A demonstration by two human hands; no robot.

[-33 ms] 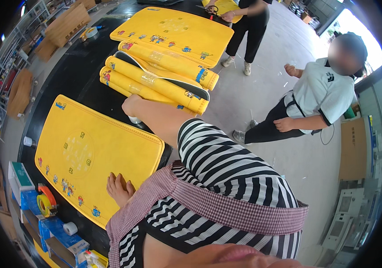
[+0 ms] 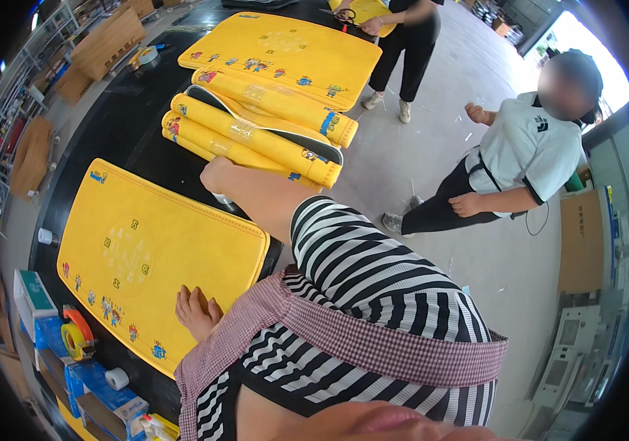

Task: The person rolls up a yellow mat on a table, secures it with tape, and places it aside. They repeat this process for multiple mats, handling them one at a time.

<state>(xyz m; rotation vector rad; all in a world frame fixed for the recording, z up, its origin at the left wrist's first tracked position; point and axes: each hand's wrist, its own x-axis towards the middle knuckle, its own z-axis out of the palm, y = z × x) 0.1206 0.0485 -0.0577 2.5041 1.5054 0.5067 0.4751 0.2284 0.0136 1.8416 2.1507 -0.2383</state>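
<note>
My left hand (image 2: 195, 313) lies flat with fingers apart near the close edge of a yellow mat (image 2: 182, 242). The mat is spread on the black table and has small cartoon figures and a faint round print. My right hand (image 2: 216, 175) is stretched out beyond this mat, closed, its fingers mostly hidden; what it may hold cannot be seen. It is beside rolled yellow mats (image 2: 255, 137) bound with clear tape. A white round object (image 2: 222, 198) shows partly under my right wrist.
Past the rolls lies another flat yellow mat (image 2: 285, 55). Blue boxes (image 2: 108, 389), a red tape dispenser (image 2: 77, 334) and a white roll (image 2: 116, 378) line the near left. One person (image 2: 542, 147) stands at right; another (image 2: 402, 44) holds scissors (image 2: 345, 15) at the far end.
</note>
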